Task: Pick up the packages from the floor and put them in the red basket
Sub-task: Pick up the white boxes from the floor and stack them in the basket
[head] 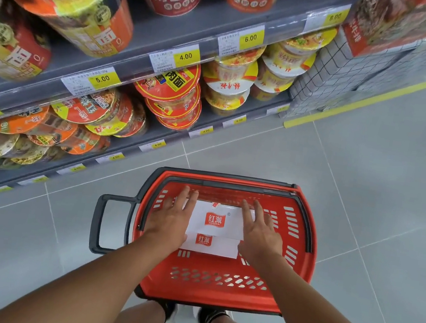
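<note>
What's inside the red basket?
The red basket holds two white packages, the upper package overlapping the lower package. The left hand and right hand rest flat on top. Anything beneath is hidden.

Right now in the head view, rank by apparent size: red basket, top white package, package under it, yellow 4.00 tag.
Largest first:
red basket
top white package
lower white package (partly covered, true size unsure)
yellow 4.00 tag
</note>
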### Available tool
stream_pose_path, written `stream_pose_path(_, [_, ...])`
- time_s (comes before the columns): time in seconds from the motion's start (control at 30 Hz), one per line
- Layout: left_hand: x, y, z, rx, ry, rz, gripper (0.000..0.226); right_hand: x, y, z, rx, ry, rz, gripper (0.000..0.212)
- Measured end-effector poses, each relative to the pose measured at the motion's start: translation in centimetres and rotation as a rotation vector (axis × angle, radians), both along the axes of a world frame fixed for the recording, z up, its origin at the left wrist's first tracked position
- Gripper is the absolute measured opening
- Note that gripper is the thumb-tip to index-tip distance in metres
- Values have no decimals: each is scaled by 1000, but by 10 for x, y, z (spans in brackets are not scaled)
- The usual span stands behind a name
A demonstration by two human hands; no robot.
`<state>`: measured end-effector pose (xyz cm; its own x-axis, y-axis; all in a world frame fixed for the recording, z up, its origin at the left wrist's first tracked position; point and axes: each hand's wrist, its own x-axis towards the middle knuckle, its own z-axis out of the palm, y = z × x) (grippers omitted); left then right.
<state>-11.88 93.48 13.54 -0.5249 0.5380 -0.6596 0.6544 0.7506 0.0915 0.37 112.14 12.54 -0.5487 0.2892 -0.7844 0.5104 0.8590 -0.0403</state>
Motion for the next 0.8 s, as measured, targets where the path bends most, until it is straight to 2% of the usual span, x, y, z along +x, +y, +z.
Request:
stream_pose_path(0.13, [-5, -2, 35, 9, 3, -10, 115, -3, -3, 37, 13, 8, 1, 109])
stream_pose_path(0.33, [-10, -6, 121, 27, 30, -39, 113, -4, -4, 117, -5, 52, -71, 111])
stream_pose_path(0.47, [-14, -12, 192, 40, 19, -21, 115, -4, -11, 191, -32, 95, -146, 115])
stream_pose_path(0.67, [-20, -18, 311, 88, 17, -57, 113, -7, -23, 316, -38, 199, -128, 121])
stream_pose_path(0.8, [-17, -32, 362, 145, 43, -63, 116, 2, -33, 378, 4, 271, -93, 123])
